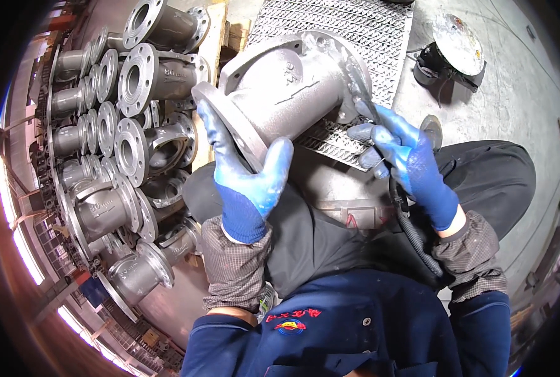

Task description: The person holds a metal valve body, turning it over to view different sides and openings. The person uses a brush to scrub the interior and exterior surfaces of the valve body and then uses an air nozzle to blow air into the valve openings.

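Observation:
A large grey cast-metal valve body (292, 94) lies tilted on the metal grating in front of me, its near-left flange facing my left hand. My left hand (248, 169), in a blue coated glove, cups that flange's rim, with the fingers along its outer face and the thumb on the other side. In a matching glove, my right hand (399, 147) is closed around a slim dark hand tool (367, 107). Its narrow end points at the far-right flange; whether it touches the metal is hard to tell. A black corrugated hose (416, 242) runs from beneath the right hand toward my lap.
Stacks of similar flanged castings (160, 78) crowd the left side, next to wooden boards (214, 34). The patterned metal grating (390, 38) extends away from me. A black container with a pale, stained top (459, 44) stands at the far right on the concrete floor (512, 94).

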Motion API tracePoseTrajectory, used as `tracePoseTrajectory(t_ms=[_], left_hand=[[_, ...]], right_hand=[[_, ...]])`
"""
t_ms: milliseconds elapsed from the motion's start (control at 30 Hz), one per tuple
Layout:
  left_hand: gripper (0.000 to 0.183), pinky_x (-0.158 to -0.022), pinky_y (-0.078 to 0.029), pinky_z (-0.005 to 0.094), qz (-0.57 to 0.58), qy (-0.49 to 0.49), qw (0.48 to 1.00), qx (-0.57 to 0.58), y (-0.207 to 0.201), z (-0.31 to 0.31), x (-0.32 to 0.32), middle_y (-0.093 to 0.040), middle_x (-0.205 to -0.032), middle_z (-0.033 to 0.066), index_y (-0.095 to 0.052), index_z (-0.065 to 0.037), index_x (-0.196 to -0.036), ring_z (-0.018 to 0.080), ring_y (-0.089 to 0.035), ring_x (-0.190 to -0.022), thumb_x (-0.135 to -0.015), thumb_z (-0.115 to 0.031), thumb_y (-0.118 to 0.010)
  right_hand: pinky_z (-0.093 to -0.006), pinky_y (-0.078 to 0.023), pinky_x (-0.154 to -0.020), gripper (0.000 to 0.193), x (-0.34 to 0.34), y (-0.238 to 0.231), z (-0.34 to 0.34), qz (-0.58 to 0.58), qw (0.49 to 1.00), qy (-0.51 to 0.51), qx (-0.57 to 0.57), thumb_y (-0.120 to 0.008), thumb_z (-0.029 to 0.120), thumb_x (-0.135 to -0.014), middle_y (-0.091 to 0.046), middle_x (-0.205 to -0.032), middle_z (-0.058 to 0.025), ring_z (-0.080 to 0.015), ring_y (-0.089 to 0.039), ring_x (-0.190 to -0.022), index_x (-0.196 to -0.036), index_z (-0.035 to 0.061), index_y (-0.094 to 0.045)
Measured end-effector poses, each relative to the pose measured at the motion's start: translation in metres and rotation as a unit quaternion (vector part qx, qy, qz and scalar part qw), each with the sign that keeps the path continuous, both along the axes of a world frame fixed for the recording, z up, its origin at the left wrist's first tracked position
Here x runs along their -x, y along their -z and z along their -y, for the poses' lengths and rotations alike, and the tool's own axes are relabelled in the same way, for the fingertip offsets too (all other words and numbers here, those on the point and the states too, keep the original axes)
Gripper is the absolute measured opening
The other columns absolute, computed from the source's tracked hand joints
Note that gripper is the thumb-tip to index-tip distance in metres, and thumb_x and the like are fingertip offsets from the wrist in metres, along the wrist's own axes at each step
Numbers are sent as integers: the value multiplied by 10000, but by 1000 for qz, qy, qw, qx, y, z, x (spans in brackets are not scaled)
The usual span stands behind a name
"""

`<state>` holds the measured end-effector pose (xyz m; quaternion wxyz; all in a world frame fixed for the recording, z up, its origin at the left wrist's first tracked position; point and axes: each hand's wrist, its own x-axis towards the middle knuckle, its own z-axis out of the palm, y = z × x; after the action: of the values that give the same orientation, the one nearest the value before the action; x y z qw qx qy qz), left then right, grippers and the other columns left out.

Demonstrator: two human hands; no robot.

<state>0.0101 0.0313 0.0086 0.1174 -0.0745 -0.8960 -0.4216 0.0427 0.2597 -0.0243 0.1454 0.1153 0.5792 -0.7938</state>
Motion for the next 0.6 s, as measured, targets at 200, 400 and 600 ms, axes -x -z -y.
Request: tracePoseTrajectory(t_ms=[200,400,600], left_hand=[[884,-1006,-376,326,-8,-4,999,-32,-2,-5,0,-354,-1413,196,-161,-8,-1471,229,-435,-1220,-739,-13,-658],[885,-1023,-357,336,19,-19,999,-38,1,-2,-3,-310,-1446,194,-165,0,-1467,228,-397,-1255,-739,-13,-667],[882,-1025,-353,346,-4,6,999,-39,1,-2,0,-301,-1454,192,-168,-8,-1469,236,-397,-1257,-739,-14,-664]], right_hand=[[-182,-479,-625,376,0,6,7,60,997,22,-39,-433,16,-934,-642,-1052,-80,-44,-572,-789,-1306,14,-493],[-263,-502,-765,329,7,22,11,-158,956,54,-242,-554,-5,-872,-663,-1035,-158,-167,-642,-892,-1200,-3,-583],[-273,-500,-805,313,4,24,15,-102,961,48,-253,-566,-11,-856,-660,-1054,-170,-200,-653,-936,-1167,-11,-600]])
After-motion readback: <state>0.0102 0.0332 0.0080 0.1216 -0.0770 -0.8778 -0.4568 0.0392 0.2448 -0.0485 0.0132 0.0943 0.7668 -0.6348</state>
